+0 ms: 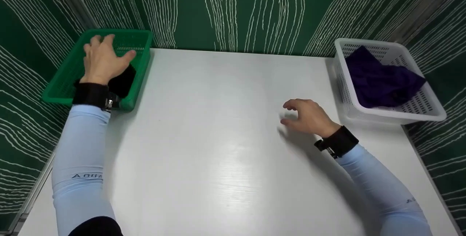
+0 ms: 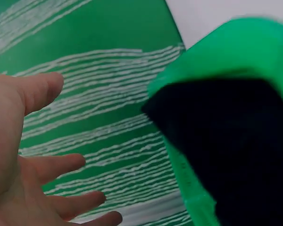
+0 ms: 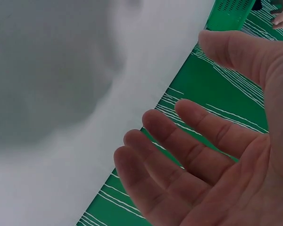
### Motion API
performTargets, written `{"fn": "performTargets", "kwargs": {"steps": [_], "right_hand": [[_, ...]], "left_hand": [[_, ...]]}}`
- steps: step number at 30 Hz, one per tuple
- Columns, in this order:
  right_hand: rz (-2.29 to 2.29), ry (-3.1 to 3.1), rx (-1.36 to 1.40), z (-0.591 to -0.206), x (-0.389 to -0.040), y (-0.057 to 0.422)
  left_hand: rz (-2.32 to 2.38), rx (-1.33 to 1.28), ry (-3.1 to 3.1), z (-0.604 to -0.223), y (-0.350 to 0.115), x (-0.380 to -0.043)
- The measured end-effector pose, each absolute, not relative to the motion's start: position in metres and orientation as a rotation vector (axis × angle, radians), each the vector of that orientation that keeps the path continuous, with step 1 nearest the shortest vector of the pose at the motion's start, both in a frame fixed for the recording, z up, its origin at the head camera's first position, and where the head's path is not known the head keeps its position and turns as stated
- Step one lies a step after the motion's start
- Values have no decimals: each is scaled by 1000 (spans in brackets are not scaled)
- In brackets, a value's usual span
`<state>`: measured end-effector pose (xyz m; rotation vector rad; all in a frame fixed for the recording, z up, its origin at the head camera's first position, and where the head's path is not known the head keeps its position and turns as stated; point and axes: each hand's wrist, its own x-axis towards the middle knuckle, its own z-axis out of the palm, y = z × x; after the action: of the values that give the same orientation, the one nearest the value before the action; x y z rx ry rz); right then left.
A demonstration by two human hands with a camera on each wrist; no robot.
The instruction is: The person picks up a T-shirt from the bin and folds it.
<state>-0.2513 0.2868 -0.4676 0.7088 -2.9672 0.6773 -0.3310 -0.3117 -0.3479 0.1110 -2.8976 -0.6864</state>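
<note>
Over the green basket (image 1: pixel 142 52) at the back left is my left hand (image 1: pixel 103 61), fingers spread and holding nothing. A black cloth (image 1: pixel 123 83) lies in that basket, partly hidden by the hand and wrist in the head view. In the left wrist view the dark cloth (image 2: pixel 226 141) fills much of the right side, apart from the fingers. My right hand (image 1: pixel 308 117) hovers above the white table (image 1: pixel 218 126), right of the middle, its fingers loosely bent with nothing between them. The right wrist view shows the same hand (image 3: pixel 203 150) with its palm bare.
A white basket (image 1: pixel 344 79) stands at the back right with a purple cloth (image 1: pixel 384 79) bunched inside. Green panels (image 1: pixel 251 14) with white wavy lines rise behind the table and along both sides.
</note>
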Motion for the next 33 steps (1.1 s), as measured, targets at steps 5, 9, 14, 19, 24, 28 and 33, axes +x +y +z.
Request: {"fn": "performTargets", "kwargs": {"steps": [5,9,14,19,24,28,33], "right_hand": [[658,-2965,695,-467,-251,288],[654,-2960,710,-467,-250,288],[656,-2975,698,-465,-250,290],[663,-2970,685,-464,-249,291],[678,-2993,699,-469,-246,289],[667,-2999,713,-471,-244,289],[663,-2979,738,-473,-245,284]], "left_hand": [[-657,125,-2885,-333,-317,-350],[-627,143,-2904,-331,-325,-364],[-622,219,-3009,-342,-340,-379],[-613,336,-3126,-358,-355,-388],[-651,419,-3296,-376,-369,-386],[-670,402,-3453,-382,-374,-382],[-796,357,-3623,-371,-367,-367]]}}
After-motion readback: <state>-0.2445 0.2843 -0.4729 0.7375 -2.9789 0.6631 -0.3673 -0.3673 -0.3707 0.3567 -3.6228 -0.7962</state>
